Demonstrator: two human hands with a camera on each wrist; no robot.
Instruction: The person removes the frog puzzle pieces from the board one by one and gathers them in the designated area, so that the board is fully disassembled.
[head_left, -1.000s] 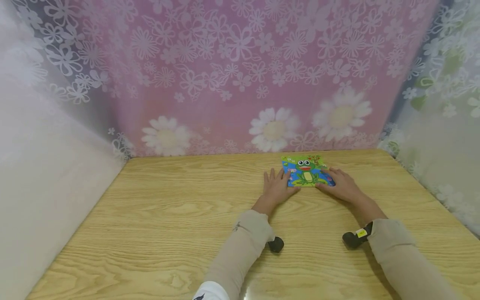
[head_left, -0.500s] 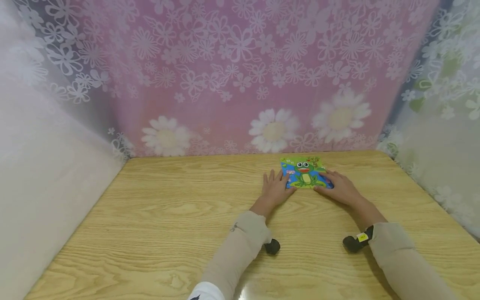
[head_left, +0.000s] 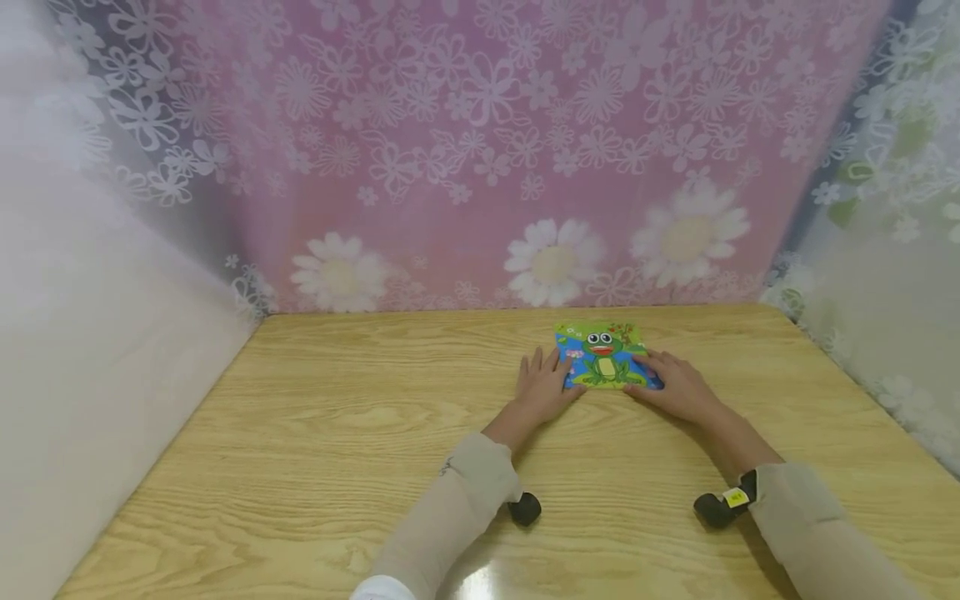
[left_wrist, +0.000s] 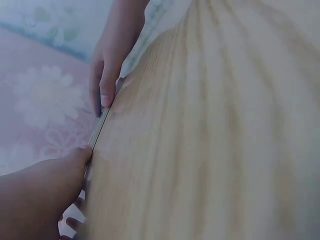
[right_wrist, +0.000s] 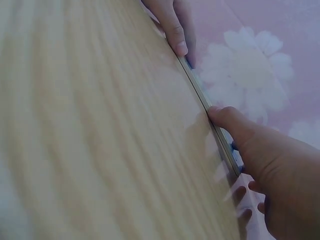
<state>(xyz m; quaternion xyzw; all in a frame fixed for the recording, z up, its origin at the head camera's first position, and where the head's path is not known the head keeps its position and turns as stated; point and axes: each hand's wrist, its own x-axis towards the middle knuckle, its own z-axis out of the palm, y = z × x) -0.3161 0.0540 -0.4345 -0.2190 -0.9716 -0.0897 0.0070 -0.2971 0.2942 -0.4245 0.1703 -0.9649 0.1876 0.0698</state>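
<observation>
Between the left hand (head_left: 543,385) and right hand (head_left: 673,385), the flat square frog-picture puzzle board (head_left: 603,357) slides slightly nearer across the wooden counter (head_left: 337,433), both hands' fingers staying spread flat on its edges.

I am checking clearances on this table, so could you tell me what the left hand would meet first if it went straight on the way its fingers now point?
The left hand already touches the frog puzzle board at its left edge. Its fingers point to the far table edge, so past bare wood the flowered curtain probably comes first; depth is uncertain.

Table (head_left: 315,433) showing light wood grain, smooth and a little glossy near the front edge, frog puzzle board (head_left: 603,357) looking like thin printed cardboard, sleeves (head_left: 450,517) appearing as matt beige cloth, flowered curtain (head_left: 480,150) hanging as sheer fabric
</observation>
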